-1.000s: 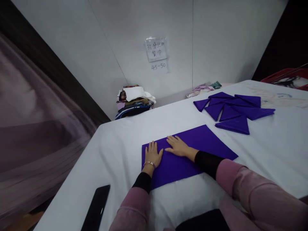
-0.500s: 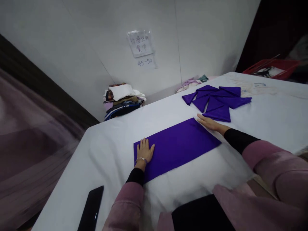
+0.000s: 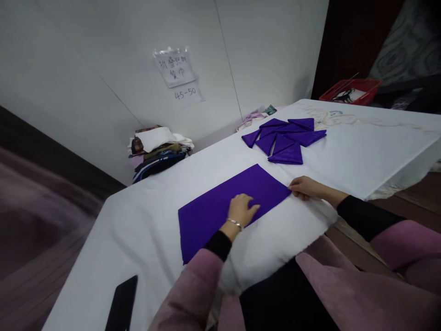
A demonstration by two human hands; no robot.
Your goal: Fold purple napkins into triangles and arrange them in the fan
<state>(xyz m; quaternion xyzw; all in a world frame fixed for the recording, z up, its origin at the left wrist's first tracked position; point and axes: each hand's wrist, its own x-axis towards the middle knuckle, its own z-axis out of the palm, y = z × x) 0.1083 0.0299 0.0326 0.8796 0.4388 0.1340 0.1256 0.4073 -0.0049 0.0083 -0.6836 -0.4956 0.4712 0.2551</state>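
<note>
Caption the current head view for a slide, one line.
Right hand pinches a corner of a purple cloth, left hand over it, folded purple pieces beyond.

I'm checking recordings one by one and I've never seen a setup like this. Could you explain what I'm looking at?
There's no machine here: these are a person's two bare hands. The camera is worn on that person's head, looking forward and down.

In front is a white-covered table. A purple cloth lies spread on it. The right hand pinches the cloth's right-hand corner, while the left hand is over the cloth, holding nothing; whether it presses down is unclear.

Farther back lie purple cloths folded into triangular shapes. A flat dark object lies near the left edge.
</note>
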